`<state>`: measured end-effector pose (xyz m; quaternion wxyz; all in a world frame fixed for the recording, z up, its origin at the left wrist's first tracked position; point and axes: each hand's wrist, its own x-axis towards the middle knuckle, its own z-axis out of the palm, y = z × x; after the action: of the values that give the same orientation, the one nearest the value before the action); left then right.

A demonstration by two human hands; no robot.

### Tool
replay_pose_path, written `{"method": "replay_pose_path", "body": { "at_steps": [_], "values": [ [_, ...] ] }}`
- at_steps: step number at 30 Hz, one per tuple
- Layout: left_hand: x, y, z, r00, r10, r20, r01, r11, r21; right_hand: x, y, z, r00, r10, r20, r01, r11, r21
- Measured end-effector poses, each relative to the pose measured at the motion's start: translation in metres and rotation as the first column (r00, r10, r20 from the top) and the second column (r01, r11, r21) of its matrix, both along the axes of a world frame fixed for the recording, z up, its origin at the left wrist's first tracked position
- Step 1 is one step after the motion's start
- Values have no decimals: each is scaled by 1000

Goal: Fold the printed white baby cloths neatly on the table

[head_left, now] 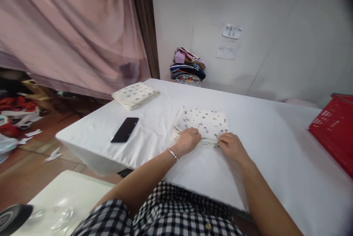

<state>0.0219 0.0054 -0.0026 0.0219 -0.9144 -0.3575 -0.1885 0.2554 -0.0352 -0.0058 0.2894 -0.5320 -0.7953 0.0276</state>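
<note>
A folded white cloth (206, 120) with small dark and coloured prints lies on the white-covered table right in front of me. My left hand (189, 140), with a bracelet on its wrist, pinches the near edge toward the cloth's left side. At the near right corner, my right hand (231, 147) grips the same edge between thumb and fingers. Several fabric layers show along the edge between the two hands. A second folded cloth (136, 94), cream with grey-green spots, rests at the table's far left corner.
A black phone (125, 130) lies on the white tablecloth (154, 129) at left. Folded fabrics (188, 67) are stacked beyond the far edge by the wall. A red crate (335, 129) stands at right. Below left is a pale stool-like surface (68, 192); a pink curtain (82, 26) hangs behind.
</note>
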Motion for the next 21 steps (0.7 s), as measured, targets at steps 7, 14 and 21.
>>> {"method": "replay_pose_path", "body": {
  "at_steps": [7,14,21],
  "values": [
    [-42,-4,8,983,141,118,-148,988,51,4,0,-5,998,-36,-52,33,997,-68],
    [-84,4,6,731,590,342,-472,800,-371,3,2,-11,998,-52,-29,51,999,-15],
    [-64,13,1,622,710,330,-426,661,-618,4,4,-14,998,-56,-43,55,998,-13]
  ]
}}
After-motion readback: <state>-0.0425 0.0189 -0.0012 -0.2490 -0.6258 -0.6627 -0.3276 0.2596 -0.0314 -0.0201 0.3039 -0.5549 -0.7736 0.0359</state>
